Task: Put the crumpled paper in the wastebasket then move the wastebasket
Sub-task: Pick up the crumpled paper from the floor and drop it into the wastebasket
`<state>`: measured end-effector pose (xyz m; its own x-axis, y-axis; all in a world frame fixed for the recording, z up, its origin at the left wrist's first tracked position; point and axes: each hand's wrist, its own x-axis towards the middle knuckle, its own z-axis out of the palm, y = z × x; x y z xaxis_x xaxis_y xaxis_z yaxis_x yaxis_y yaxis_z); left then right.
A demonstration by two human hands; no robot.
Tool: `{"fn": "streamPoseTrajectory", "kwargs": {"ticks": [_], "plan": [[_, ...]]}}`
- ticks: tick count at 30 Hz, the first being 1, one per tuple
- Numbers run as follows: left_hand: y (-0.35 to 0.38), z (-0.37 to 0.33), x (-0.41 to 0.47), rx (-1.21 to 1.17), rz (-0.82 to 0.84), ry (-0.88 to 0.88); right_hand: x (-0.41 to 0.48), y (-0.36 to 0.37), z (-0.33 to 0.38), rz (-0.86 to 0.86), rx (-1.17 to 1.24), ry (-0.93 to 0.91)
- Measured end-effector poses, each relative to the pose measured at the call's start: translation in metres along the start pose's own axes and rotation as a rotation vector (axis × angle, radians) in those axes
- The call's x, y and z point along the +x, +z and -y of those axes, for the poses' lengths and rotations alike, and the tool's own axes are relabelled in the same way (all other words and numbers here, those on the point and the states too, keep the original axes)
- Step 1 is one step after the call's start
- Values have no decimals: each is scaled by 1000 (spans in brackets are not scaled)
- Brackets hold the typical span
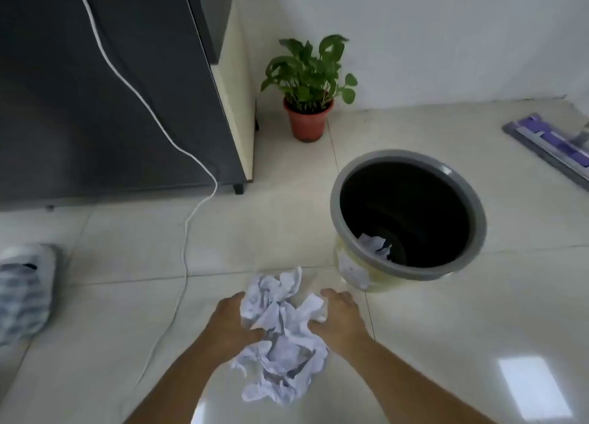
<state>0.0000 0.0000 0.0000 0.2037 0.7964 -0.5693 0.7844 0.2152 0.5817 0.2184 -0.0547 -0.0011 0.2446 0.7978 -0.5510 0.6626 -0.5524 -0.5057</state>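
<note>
A big wad of white crumpled paper (280,334) is at bottom centre, just above the tiled floor. My left hand (231,320) presses it from the left and my right hand (342,317) from the right, fingers curled into the paper. The wastebasket (408,156) stands to the upper right of my hands, round, with a grey rim, pale yellow see-through wall and dark inside. One crumpled paper piece (374,243) lies inside it against the near wall.
A dark cabinet (105,89) fills the upper left, with a white cable (191,219) trailing down onto the floor. A potted plant (307,82) stands by the wall. A purple mop head (551,145) lies at right. A slipper (24,291) sits at left.
</note>
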Motion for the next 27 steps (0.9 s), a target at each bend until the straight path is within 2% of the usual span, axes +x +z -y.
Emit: {"fn": "streamPoseTrajectory", "kwargs": {"ticks": [2,6,10,14,18,23,27], "plan": [[6,5,3,34,26,71,1,0,-3,8,-5,47],[23,24,6,205,104,-69,7,10,-16,61,0,89],[41,34,20,279,124,-35,21,21,-25,134,13,87],[71,31,17,221,203,-100,23,39,-32,209,8,137],[100,22,10,175,215,-44,26,60,-31,270,-10,149],[111,6,10,142,189,-12,22,69,-30,327,-10,27],[99,3,11,66,155,17,19,61,-30,288,29,-24]]}}
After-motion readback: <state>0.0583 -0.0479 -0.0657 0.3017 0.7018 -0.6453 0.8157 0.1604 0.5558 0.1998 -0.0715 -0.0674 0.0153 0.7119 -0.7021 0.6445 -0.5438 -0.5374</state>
